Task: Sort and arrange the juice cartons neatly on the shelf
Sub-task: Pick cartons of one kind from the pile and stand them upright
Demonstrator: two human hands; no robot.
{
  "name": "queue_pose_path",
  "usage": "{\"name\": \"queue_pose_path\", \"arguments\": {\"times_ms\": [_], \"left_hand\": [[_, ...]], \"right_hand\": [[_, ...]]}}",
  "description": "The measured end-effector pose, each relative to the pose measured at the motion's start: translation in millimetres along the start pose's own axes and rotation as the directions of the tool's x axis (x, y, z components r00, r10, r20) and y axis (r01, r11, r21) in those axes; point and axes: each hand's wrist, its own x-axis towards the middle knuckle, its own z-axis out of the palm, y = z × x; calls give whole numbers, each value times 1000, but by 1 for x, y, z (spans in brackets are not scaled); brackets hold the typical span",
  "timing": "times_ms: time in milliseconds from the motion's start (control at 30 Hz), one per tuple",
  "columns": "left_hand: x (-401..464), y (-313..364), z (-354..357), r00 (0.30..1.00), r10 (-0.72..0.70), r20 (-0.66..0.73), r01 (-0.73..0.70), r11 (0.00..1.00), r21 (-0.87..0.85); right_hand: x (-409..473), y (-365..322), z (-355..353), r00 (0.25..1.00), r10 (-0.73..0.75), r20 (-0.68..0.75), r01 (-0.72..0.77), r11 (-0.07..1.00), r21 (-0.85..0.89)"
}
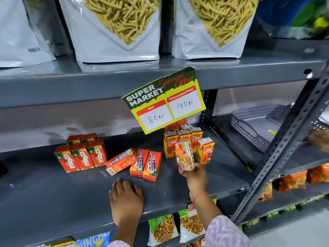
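A: How far along is she with the shelf (53,193)?

B: Roughly halfway, by my reading. The Maaza cartons (81,155) stand in a tidy block at about nine o'clock from centre. The Real cartons (183,139) are grouped upright at three o'clock, under the price card (163,100).

A: And what's left?

B: Three loose cartons (137,164) lie tipped on their sides in the middle, between the two groups. One Real carton (205,151) leans askew at the front of its group.

A: Her hands?

B: The right hand (195,172) has its grip clenched around a Real carton in hand (185,155), lifted just in front of that group. The left hand (126,198) rests flat and released on the shelf at six o'clock.
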Motion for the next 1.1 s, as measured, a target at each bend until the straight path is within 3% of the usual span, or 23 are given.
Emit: {"name": "queue_pose_path", "arguments": {"times_ms": [200,400,733,867,967,1100], "left_hand": [[4,0,1,1000,-9,2,9,1000,3],[5,0,0,1000,-13,9,13,1000,7],[3,1,-3,1000,-13,10,13,1000,7],[2,1,-4,1000,-12,6,12,1000,11],[2,0,-4,1000,-13,13,12,1000,17],[2,1,-4,1000,-10,16,10,1000,13]], "right_hand": [[9,0,12,993,-82,-82,71,988,-137],[2,7,17,977,-182,-108,127,913,-389],[1,7,10,989,-142,-29,100,813,-574],[1,3,4,992,-123,34,120,803,-583],[-5,2,-5,987,-139,83,162,854,-494],[-23,-17,-18,934,-356,11,338,877,-341]]}}
